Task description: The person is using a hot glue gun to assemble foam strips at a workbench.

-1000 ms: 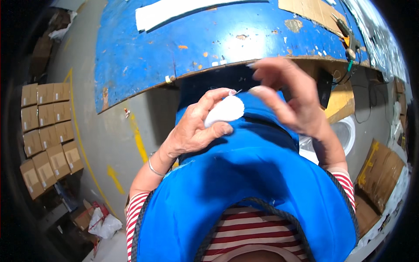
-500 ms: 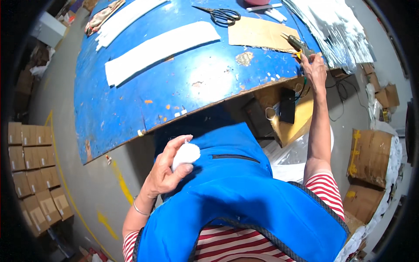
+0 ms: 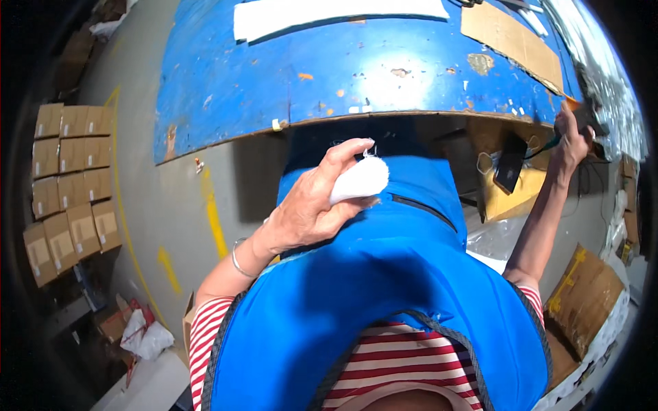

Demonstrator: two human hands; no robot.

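My left hand (image 3: pixel 312 202) is raised in front of my blue apron (image 3: pixel 384 274) and grips a small white pad (image 3: pixel 360 179) between thumb and fingers, just below the edge of the blue table (image 3: pixel 356 75). A silver bangle sits on that wrist. My right hand (image 3: pixel 572 140) is stretched out to the right end of the table and closes on a dark tool (image 3: pixel 591 122) there; how it is held is partly hidden. I wear a red and white striped shirt under the apron.
On the table lie long white strips (image 3: pixel 329 12) and a brown cardboard sheet (image 3: pixel 510 41). Stacked cardboard boxes (image 3: pixel 65 185) stand on the floor at left. A yellow floor line (image 3: pixel 212 216) runs past them. More cardboard (image 3: pixel 582 301) lies at right.
My left hand lifted the white pad higher toward the table edge. My right hand stayed out at the table's right end. The view swung down and left.
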